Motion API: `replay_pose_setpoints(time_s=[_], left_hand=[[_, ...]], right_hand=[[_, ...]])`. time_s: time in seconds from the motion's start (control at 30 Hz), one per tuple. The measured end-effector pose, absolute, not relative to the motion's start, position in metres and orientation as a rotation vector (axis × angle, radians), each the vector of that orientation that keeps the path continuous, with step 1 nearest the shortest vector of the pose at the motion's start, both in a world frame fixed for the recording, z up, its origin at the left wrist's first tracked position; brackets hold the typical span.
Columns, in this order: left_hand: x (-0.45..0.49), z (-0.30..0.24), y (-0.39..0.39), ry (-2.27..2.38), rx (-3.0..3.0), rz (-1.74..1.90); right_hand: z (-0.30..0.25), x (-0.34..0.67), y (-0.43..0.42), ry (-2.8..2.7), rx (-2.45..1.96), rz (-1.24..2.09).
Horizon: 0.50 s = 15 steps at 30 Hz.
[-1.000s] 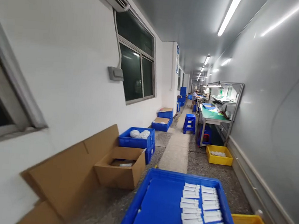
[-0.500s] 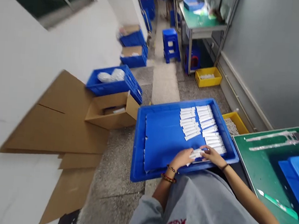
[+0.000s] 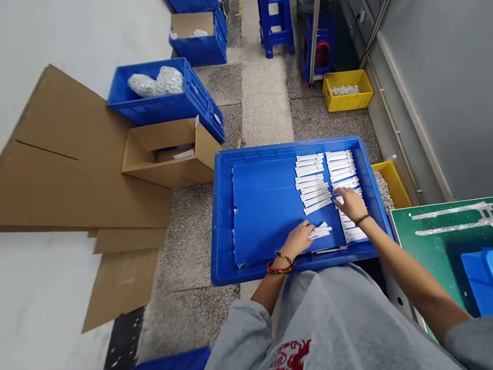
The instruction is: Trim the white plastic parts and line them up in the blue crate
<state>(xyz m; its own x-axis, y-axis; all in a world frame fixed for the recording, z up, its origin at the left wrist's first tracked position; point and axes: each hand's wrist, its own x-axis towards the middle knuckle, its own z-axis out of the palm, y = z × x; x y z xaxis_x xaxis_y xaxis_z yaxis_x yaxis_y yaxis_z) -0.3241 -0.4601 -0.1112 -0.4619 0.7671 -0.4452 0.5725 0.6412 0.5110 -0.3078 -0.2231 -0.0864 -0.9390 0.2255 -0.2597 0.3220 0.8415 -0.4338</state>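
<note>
Several thin white strips (image 3: 320, 232) stick out from the fingers of my left hand (image 3: 300, 240), which is closed round their left ends. It is low over the large blue tray (image 3: 220, 229), near its front side. My right hand (image 3: 352, 204) is over the right-hand column of white strips (image 3: 339, 165), fingers bent and closed on the left end of one white strip (image 3: 339, 199); the hand covers part of that column. To its left, a second column of white strips (image 3: 311, 185) lies fanned on the blue sheet (image 3: 261, 209) inside the tray.
At right stands a green-topped table (image 3: 434, 253) with blue trays (image 3: 480, 274). Yellow bins (image 3: 346, 99) with small white pieces are on the floor. To the left are an open cardboard box (image 3: 170, 172), a blue crate (image 3: 145, 104) with white bundles, and flat cardboard (image 3: 77, 193). A blue stool (image 3: 276, 20) is ahead.
My right hand has moved away from my left and forward over the right column. My left hand stays near the tray's front with the strips. The camera view has tilted down.
</note>
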Motion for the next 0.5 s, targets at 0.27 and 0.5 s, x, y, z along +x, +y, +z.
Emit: replay_pose_setpoints(time_s=[0.27,0.5], left_hand=[[-0.323,-0.108,-0.458,2.187,1.188,0.449],[-0.320,-0.102,-0.455,2.219,1.252,0.417]], right_hand=[[-0.080,-0.446,-0.198,2.932,0.372,-0.342],[-0.100,-0.473,-0.196,2.887,0.271,-0.194]])
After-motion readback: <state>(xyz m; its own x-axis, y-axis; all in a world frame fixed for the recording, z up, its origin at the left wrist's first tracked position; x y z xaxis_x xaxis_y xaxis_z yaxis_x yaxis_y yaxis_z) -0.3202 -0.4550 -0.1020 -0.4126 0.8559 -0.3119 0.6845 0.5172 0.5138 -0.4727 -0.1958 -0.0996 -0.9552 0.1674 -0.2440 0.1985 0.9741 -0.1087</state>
